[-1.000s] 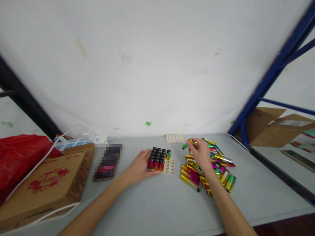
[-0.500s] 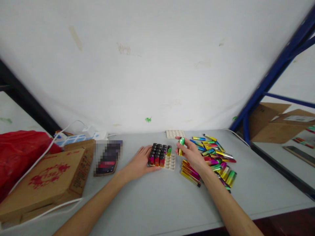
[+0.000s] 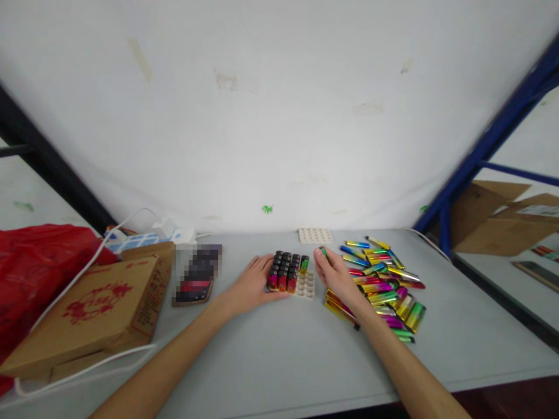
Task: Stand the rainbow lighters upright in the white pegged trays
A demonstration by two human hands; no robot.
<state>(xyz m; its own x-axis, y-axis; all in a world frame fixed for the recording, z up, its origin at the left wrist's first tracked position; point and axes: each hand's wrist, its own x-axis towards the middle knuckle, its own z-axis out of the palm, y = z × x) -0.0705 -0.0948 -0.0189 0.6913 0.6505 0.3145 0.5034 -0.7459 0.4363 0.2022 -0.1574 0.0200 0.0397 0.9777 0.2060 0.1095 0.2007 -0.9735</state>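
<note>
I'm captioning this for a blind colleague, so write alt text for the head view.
The right hand holds a cylinder beside a pale tray partly filled with upright cylinders; the left hand rests against the tray's left side. Loose colourful cylinders lie scattered at right.

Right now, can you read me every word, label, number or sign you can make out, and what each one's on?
"15", third figure unclear: the red print on the cardboard box.
Smaller print on that box's side: too blurred to read.
White label on the open carton: too small to read.
Phone screen: pixelated, unreadable.
Green mark on the wall: no clear word.
Loose cylinders: no readable lettering.
</note>
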